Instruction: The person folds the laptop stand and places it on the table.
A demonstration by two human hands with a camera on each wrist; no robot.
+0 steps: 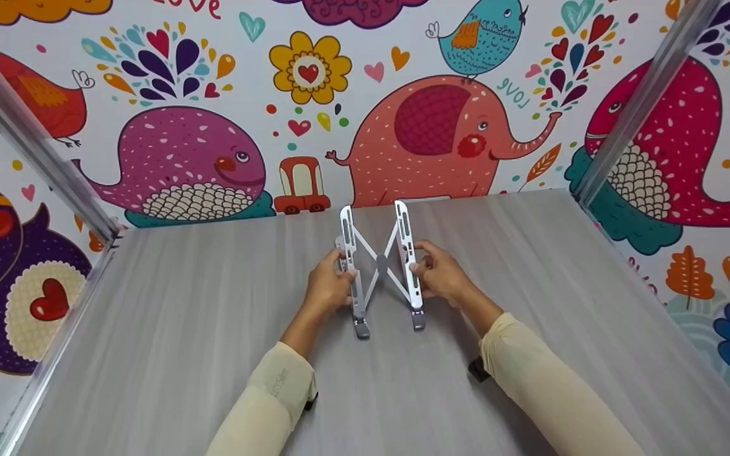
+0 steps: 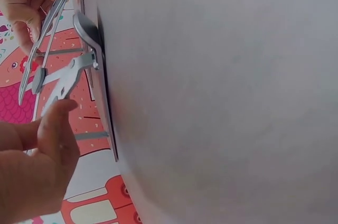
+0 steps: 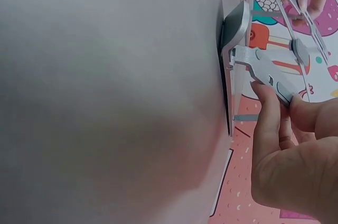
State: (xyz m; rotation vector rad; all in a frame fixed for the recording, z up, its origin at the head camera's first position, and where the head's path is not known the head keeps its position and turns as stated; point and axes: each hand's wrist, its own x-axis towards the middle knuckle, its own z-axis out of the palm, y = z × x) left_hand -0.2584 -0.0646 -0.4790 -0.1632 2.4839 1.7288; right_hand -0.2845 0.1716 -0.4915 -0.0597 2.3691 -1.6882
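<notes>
A silver folding laptop stand stands partly spread on the table, its two slotted side arms joined by crossed bars with a grey hub in the middle. On its left side arm, my left hand grips with thumb and fingers. The right side arm is pinched by my right hand. Both wrist views show the arms raised above flat base bars, and the left hand and right hand hold them near mid-length. Grey hooked feet sit at the ends nearest me.
The stand rests on a grey wood-grain table. Behind it rises a wall printed with cartoon animals, with more printed panels at both sides. Metal posts stand at the corners, and a metal rail edges the table's left side.
</notes>
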